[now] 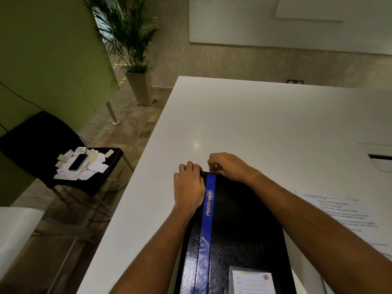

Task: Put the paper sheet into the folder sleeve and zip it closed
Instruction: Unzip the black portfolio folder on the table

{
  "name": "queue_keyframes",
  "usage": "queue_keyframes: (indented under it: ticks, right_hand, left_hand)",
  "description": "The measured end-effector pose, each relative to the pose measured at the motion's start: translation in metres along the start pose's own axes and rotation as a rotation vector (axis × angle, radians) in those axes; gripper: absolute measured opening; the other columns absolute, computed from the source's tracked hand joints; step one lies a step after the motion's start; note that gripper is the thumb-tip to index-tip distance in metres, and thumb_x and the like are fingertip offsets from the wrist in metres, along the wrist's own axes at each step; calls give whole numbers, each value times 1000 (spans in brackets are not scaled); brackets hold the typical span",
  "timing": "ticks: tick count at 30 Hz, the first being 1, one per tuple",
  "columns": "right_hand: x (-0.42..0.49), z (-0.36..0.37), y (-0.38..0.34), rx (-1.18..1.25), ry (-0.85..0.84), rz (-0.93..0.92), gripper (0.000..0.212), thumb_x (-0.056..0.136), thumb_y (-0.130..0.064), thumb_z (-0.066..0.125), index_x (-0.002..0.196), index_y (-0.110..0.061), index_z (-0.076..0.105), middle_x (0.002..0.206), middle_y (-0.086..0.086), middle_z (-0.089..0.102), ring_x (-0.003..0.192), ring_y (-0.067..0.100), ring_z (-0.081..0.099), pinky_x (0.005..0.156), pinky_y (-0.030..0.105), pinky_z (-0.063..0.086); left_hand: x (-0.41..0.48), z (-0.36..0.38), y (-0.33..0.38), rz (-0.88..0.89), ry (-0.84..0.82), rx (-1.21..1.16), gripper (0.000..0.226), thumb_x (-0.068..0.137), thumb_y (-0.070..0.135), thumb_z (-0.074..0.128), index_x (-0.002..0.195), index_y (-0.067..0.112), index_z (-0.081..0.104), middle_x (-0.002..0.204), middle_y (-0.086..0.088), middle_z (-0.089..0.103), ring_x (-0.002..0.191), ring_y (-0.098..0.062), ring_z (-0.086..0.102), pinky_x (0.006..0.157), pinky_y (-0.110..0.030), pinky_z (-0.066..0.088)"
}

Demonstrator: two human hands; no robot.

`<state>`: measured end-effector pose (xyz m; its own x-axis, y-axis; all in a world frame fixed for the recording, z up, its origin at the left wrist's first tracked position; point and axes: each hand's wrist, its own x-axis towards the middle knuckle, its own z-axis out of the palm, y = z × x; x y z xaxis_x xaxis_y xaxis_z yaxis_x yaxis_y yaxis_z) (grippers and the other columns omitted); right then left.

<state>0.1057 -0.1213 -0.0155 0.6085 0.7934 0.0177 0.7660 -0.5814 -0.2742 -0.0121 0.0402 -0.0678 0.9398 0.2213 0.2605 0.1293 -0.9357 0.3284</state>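
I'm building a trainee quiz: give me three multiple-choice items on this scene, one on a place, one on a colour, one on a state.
1. Where is the paper sheet? A in the folder; B on the table, right of the folder; C on the floor.
2. The folder's stripe is: A red; B green; C blue.
3. The right hand: A pinches the folder's far edge; B lies flat; C hangs off the table.
B, it lies beside the folder; C, blue band; A, fingers curled there.
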Motion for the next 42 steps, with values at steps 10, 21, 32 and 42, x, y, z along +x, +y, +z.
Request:
queue_keyframes:
  ticks: [10, 21, 32, 42]
  right_hand:
    - [-8, 3, 6, 38, 20, -34, 5, 102, -11, 74, 98, -11, 71, 106, 4, 74, 96, 22, 70, 85, 36, 62]
    - [-4, 9, 3, 167, 88, 14, 10, 100, -9, 76, 92, -15, 72, 100, -4, 71, 91, 16, 66, 81, 41, 60]
    - [-56, -10, 48, 112, 58, 68, 16, 100, -14, 78, 90, -23, 71, 95, -12, 66, 88, 10, 64, 76, 30, 52]
    - [-117, -24, 72, 110, 137, 175, 14, 102, -15, 77, 90, -21, 73, 96, -12, 68, 88, 9, 66, 78, 30, 56]
  left_hand:
    - [1, 5, -1, -26, -3, -14, 22, 109, 35, 49, 116, 20, 64, 120, -1, 64, 106, -20, 56, 89, -38, 51]
    - [8, 0, -4, -9, -7, -109, 22, 110, 25, 43, 112, 17, 63, 115, -3, 62, 101, -22, 55, 89, -42, 47]
    - [8, 2, -8, -38, -1, -139, 23, 112, 29, 43, 110, 19, 64, 114, 0, 61, 101, -19, 54, 90, -39, 45]
    - [6, 4, -9, -49, 3, -121, 26, 114, 32, 41, 105, 21, 62, 108, 2, 59, 98, -20, 54, 88, -40, 46]
